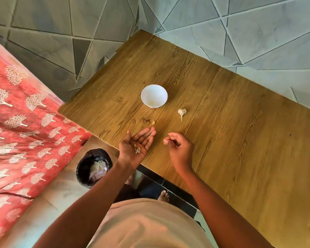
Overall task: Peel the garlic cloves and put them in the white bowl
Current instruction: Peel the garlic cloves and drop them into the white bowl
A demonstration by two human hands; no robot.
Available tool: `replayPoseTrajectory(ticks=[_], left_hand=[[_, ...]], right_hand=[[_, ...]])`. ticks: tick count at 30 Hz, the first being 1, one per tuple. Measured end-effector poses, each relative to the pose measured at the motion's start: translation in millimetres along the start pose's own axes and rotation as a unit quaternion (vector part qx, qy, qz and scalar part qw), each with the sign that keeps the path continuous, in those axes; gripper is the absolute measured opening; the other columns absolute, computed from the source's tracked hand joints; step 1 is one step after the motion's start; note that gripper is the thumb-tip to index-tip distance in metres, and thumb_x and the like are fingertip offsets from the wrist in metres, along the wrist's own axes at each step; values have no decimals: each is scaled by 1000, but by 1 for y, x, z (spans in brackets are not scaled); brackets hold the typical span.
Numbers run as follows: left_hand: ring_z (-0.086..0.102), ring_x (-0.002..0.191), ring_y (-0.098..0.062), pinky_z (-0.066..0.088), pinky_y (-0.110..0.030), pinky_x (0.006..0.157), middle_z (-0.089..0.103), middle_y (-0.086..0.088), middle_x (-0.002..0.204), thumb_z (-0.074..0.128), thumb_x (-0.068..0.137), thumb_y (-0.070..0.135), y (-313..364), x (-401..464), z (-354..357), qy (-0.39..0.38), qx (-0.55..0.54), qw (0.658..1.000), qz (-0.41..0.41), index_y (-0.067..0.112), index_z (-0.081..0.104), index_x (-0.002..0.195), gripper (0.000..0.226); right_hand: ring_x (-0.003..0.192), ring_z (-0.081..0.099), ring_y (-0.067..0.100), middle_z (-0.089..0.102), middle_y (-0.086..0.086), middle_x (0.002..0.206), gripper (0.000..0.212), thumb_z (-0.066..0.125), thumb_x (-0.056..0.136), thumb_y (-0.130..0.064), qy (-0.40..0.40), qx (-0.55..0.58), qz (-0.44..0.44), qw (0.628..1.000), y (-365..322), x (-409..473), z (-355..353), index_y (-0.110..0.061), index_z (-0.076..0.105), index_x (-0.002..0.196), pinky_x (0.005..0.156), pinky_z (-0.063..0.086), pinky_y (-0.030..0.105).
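Papery white scraps of garlic skin (pixel 137 149) lie in the upturned palm of the left hand (pixel 135 145), whose fingers (pixel 147 136) are straight and relaxed. The right hand (pixel 178 148) hovers just beside it over the wood-grain counter (pixel 231 122), fingertips curled together; whether they pinch anything I cannot tell. The step looks like clearing peel, so tipping the palm over the black bin (pixel 94 167) below the counter edge would do it cleanly. 1 small yellowish clove (pixel 153 122) rests on the counter just beyond the left fingertips, apart from them. The white scalloped bowl (pixel 154 96) sits further back, something yellowish inside, with the remaining garlic bulb (pixel 181 112) near its right.
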State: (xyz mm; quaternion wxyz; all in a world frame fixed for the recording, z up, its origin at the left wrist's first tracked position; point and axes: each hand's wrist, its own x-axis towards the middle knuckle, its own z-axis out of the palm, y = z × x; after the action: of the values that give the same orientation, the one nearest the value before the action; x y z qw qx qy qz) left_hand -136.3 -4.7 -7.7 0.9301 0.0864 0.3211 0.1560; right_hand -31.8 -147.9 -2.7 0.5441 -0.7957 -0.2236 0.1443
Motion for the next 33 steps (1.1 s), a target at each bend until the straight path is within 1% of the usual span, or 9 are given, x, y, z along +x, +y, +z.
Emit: replayPoseTrajectory(ticks=[8,11,14,19,21,22,25,30,33], left_hand=[[61,130,-40,50,-48,108,59,-28,142,21,111,46,15,-48,-31,-3,-83,992,90,-15,61,129,75],[62,130,-37,61,-40,94,60,-26,142,21,111,44,38,-67,-59,15,-94,988,119,-12,53,140,70],[56,135,-35,62,-35,83,60,-25,142,23,111,44,64,-81,-93,27,-104,985,137,-12,47,145,69],[54,139,-36,59,-36,90,58,-26,144,23,110,45,119,-74,-179,52,-124,980,149,-12,46,145,70],[52,140,-37,59,-37,92,57,-26,144,24,110,46,136,-61,-223,82,-127,977,152,-12,48,143,71],[52,139,-37,55,-40,101,58,-26,144,25,110,46,140,-55,-243,104,-122,976,148,-11,50,142,70],[56,136,-37,33,-47,122,60,-26,141,26,110,47,148,-12,-327,158,-119,971,135,-11,55,138,70],[69,115,-32,37,-46,119,62,-26,136,23,109,48,150,76,-450,222,-141,954,145,-11,63,125,73],[63,122,-36,44,-46,108,50,-28,148,19,109,51,152,120,-519,259,-169,939,152,-5,57,127,70]], right_hand=[[89,75,13,77,-2,95,25,73,88,4,-116,53,-44,991,-42,-39,54,-12,73,107,79,63,38],[93,74,11,77,-4,98,28,75,88,1,-148,39,-75,985,-59,-58,92,-13,74,112,80,63,39],[92,74,7,78,-6,98,31,76,87,1,-165,12,-100,981,-71,-73,136,-15,74,113,79,63,36],[91,74,8,78,-8,97,24,72,89,4,-196,5,-60,979,-64,-97,231,-12,77,105,81,63,38],[91,74,4,78,-6,96,27,69,89,9,-203,-9,-42,978,-44,-104,275,-9,78,106,81,63,34],[91,74,3,78,-6,97,28,67,89,11,-206,-13,-35,978,-35,-106,292,-9,78,106,82,62,32],[95,73,2,78,-6,100,29,65,91,9,-218,-28,-25,975,25,-108,359,-11,78,108,84,61,30],[105,69,3,76,-3,109,24,67,92,5,-304,-33,-123,944,145,-111,456,-8,79,109,95,55,26],[121,65,14,72,8,125,24,67,95,-5,-390,-23,-175,904,224,-119,503,-3,75,118,107,50,35]])
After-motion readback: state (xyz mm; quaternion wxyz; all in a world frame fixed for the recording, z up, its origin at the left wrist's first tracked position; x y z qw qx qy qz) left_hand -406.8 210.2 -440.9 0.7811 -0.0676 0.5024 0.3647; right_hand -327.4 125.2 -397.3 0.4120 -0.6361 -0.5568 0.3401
